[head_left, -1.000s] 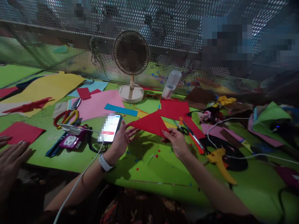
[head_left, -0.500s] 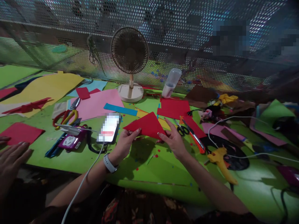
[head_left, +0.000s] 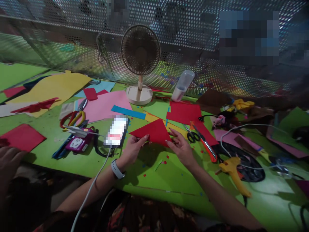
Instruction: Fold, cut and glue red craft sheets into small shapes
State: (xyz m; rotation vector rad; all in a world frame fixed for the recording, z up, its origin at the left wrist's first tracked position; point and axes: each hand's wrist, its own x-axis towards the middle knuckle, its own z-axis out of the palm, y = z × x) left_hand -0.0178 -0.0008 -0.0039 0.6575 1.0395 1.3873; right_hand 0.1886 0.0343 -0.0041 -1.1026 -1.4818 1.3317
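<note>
A red folded triangle (head_left: 154, 130), of paper or felt, is held up above the green table, its peak pointing away from me. My left hand (head_left: 132, 146) pinches its left lower edge, thumb on top and fingers beneath. At the right corner, my right hand (head_left: 180, 145) grips it between thumb and fingers, with the index finger raised a little. Left of my left hand lies a phone (head_left: 116, 132) with a lit screen and a white cable. Black-handled scissors (head_left: 193, 136) and an orange utility knife (head_left: 208, 146) rest just beyond my right hand.
A co-worker's hand (head_left: 9, 158) is by a red sheet (head_left: 23, 137) at the left. Pliers (head_left: 73, 119) and a purple power socket (head_left: 80, 140) lie near the phone. A fan (head_left: 139, 95) and a bottle (head_left: 183, 85) stand behind. A yellow glue gun (head_left: 233, 170) is at right.
The view has shifted slightly, so the table's things appear further right. Both my hands keep hold of the red triangle. The co-worker's hand has drawn back from the red sheet.
</note>
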